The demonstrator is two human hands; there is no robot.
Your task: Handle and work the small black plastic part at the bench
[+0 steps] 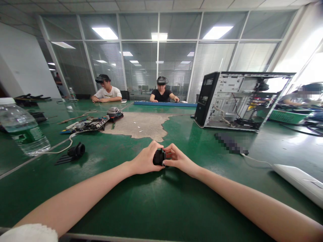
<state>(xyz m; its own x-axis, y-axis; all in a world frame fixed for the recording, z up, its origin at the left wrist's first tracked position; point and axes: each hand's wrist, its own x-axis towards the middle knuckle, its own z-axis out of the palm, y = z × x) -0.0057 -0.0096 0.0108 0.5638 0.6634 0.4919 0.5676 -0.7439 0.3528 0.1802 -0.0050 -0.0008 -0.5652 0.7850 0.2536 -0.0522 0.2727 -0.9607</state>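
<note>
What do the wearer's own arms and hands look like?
The left hand and right hand are ungloved, with no watch or bracelet visible. The left forearm and right forearm are uncovered. A white sleeve with an uneven edge shows on the left; no right sleeve shows.

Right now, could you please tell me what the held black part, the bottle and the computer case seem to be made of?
Black part: probably plastic, dark with slight sheen. Bottle: likely clear, glossy plastic; see-through wall. Computer case: apparently metal, silvery gray panels with stamped shapes; black front possibly plastic.
</note>
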